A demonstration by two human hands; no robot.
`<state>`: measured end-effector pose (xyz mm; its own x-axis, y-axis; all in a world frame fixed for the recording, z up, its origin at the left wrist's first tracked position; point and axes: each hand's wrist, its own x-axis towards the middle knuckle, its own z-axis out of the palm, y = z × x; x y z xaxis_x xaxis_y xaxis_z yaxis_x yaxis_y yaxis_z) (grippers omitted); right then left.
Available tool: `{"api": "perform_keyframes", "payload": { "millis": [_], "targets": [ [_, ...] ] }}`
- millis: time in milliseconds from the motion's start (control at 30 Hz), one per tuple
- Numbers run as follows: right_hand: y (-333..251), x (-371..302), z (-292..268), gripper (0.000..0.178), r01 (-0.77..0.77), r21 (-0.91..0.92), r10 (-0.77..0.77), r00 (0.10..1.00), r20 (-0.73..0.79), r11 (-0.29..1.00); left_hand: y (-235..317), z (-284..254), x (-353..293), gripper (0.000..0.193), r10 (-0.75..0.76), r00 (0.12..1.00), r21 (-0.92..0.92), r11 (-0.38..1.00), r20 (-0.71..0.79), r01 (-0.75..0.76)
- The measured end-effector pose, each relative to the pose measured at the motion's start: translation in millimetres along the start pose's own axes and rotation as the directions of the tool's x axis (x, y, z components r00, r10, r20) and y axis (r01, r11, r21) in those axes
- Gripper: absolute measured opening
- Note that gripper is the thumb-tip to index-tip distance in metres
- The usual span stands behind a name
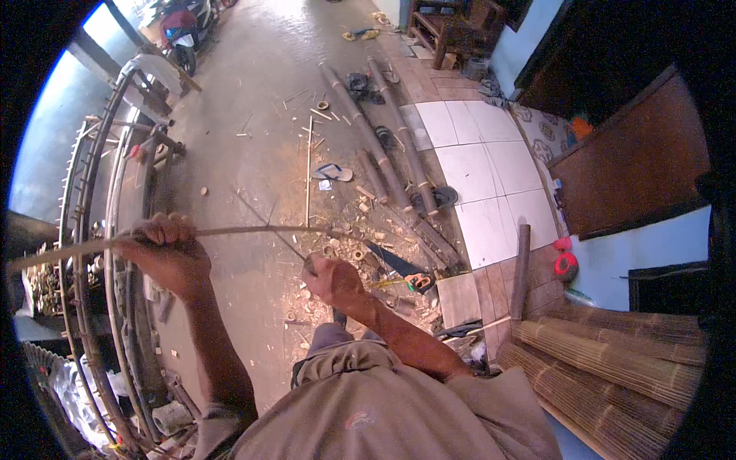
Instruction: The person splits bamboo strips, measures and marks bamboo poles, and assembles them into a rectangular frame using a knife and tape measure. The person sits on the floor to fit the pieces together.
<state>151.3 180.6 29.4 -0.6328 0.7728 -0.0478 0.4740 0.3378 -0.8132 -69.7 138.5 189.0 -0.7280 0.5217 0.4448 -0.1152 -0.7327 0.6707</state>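
Note:
My left hand (pixel 165 244) is closed round a long, slightly bent bamboo pole (pixel 253 228). The pole runs past the left edge of the picture and tapers to the right, with a small side shoot near its middle. My right hand (pixel 335 287) is closed on a thin, straight, dark tool (pixel 270 224) that points up and left across the pole, like a blade seen edge-on. Its handle is hidden in the fist. A hand saw (pixel 395 263) with an orange and black handle lies on the floor just right of that hand.
Wood shavings (pixel 356 253) and offcuts litter the floor. Thick bamboo lengths (pixel 368 126) lie ahead, beside a flip-flop (pixel 333 173). Bent poles form a rack (pixel 84 192) at my left. Rolled bamboo blinds (pixel 606 353) lie at right. A motorbike (pixel 188 34) stands far left.

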Motion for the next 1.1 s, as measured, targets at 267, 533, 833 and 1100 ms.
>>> {"api": "perform_keyframes", "payload": {
  "millis": [267,533,833,1100],
  "targets": [
    [29,8,-5,0.031,-0.124,-0.055,0.128,0.989,0.075,0.991,17,9,10,0.066,0.035,0.999,0.064,0.997,-0.016,-0.034],
    [106,18,24,0.046,-0.167,0.008,0.166,0.984,0.062,0.986,92,-3,48,0.064,0.027,0.995,0.047,0.998,0.093,-0.031],
    [185,-6,31,0.038,-0.37,0.183,0.367,0.929,0.05,0.911,178,-46,94,0.051,0.125,0.981,0.17,0.98,-0.149,-0.1],
    [101,21,-3,0.036,-0.32,0.933,0.362,0.861,0.359,-0.162,93,-99,-3,0.059,0.052,0.833,0.174,0.983,-0.552,0.054]
  ]
}}
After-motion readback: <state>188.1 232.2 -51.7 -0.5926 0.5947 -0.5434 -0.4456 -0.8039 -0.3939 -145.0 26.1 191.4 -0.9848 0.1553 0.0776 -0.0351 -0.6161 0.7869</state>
